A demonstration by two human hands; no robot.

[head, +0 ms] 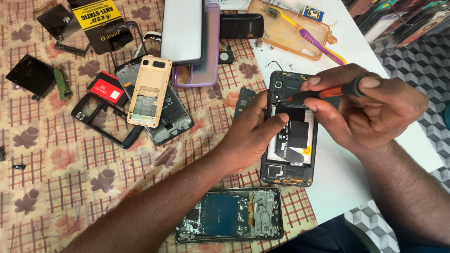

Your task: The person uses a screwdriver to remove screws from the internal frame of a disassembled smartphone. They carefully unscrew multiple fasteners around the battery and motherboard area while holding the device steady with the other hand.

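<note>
An opened smartphone [290, 136], back cover already off and its black frame, flat ribbon cable and white battery label exposed, lies on the white table [337, 182]. The left hand [251, 136] presses on the phone's left edge with thumb and fingers spread, and the right hand [365, 110] pinches an orange-and-black screwdriver [323, 92] whose tip meets the phone's upper frame, so screw work there appears unfinished. Below the phone rests another stripped metal chassis [229, 215]; to its left, on the patterned cloth [56, 168], lie a cream plastic handset shell [150, 91] and black frames.
</note>
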